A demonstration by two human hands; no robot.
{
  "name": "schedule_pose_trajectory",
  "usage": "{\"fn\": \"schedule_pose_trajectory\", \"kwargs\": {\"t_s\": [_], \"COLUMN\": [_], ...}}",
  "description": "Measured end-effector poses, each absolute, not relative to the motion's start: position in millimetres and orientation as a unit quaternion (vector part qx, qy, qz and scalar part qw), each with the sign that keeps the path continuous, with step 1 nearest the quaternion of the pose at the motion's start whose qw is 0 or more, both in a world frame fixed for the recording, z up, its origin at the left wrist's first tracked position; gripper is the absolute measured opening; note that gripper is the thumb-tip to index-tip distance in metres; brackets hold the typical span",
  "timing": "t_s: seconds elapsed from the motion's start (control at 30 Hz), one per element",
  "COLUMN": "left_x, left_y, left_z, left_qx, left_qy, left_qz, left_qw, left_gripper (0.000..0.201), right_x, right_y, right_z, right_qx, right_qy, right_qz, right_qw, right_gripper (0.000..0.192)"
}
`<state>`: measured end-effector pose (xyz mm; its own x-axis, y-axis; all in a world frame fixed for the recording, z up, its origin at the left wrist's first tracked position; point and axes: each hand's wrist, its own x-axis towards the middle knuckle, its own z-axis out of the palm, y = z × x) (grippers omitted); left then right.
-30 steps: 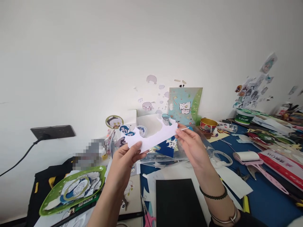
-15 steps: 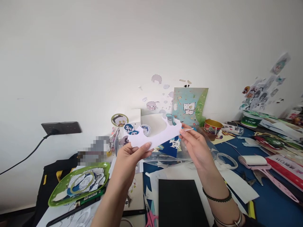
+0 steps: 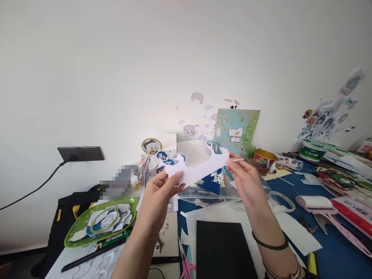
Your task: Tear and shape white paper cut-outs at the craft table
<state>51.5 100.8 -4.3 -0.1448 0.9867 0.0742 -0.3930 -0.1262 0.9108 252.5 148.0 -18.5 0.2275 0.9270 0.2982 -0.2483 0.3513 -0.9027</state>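
Note:
A white paper offcut point(image 3: 200, 170) with a curved, jagged upper edge is held up in front of me by both hands. My left hand point(image 3: 164, 188) pinches its lower left part between thumb and fingers. At its right end, the fingers of my right hand point(image 3: 242, 176) are closed on the paper, and a thin white strip sticks out past them. Below the hands lies a black rectangular sheet or board point(image 3: 223, 248). Pink-handled scissors point(image 3: 187, 267) rest to its left, partly cut off by the frame.
On the left, a green tray point(image 3: 72, 234) holds paper cutouts, with a black pen point(image 3: 84, 257) below it. A clear plastic bag point(image 3: 209, 195) lies behind the hands. To the right are a pink lint roller point(image 3: 316, 203), a tape ring point(image 3: 281, 201), a gold-rimmed tin point(image 3: 264, 157) and a tub point(image 3: 312, 151).
The view has shifted slightly, so most things appear a little further right. Both hands keep their hold on the paper offcut, which is tilted slightly more.

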Motion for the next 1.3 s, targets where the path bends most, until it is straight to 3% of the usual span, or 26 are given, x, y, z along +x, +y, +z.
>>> {"fn": "schedule_pose_trajectory", "kwargs": {"t_s": [0.17, 0.33, 0.53, 0.8, 0.87, 0.97, 1.03, 1.17, 1.3], "left_x": [51, 58, 75, 70, 67, 64, 64, 64, 63], "left_y": [100, 101, 96, 91, 94, 99, 102, 103, 100], "left_z": [-5, -6, -10, -9, -9, -11, -12, -11, -9], "left_qx": [0.386, 0.331, 0.35, 0.502, 0.482, 0.418, 0.375, 0.313, 0.293], "left_qy": [0.387, 0.372, 0.385, 0.424, 0.433, 0.419, 0.387, 0.343, 0.319], "left_qz": [0.652, 0.675, 0.639, 0.54, 0.54, 0.575, 0.606, 0.653, 0.673], "left_qw": [0.525, 0.545, 0.566, 0.526, 0.537, 0.566, 0.585, 0.599, 0.599], "left_gripper": [0.023, 0.037, 0.03, 0.019, 0.02, 0.024, 0.026, 0.033, 0.034], "right_x": [257, 257, 238, 243, 245, 247, 247, 238, 226], "right_y": [149, 146, 132, 125, 124, 118, 111, 99, 100], "right_z": [-17, -15, -17, -7, -7, -5, -3, 2, -1], "right_qx": [-0.387, -0.389, -0.385, -0.406, -0.43, -0.414, -0.341, -0.258, -0.282], "right_qy": [-0.437, -0.437, -0.609, -0.724, -0.686, -0.58, -0.565, -0.601, -0.591], "right_qz": [0.419, 0.391, 0.396, 0.277, 0.273, 0.262, 0.329, 0.542, 0.579], "right_qw": [0.696, 0.71, 0.569, 0.484, 0.52, 0.65, 0.676, 0.528, 0.486], "right_gripper": [0.029, 0.041, 0.027, 0.016, 0.025, 0.032, 0.029, 0.028, 0.022]}}
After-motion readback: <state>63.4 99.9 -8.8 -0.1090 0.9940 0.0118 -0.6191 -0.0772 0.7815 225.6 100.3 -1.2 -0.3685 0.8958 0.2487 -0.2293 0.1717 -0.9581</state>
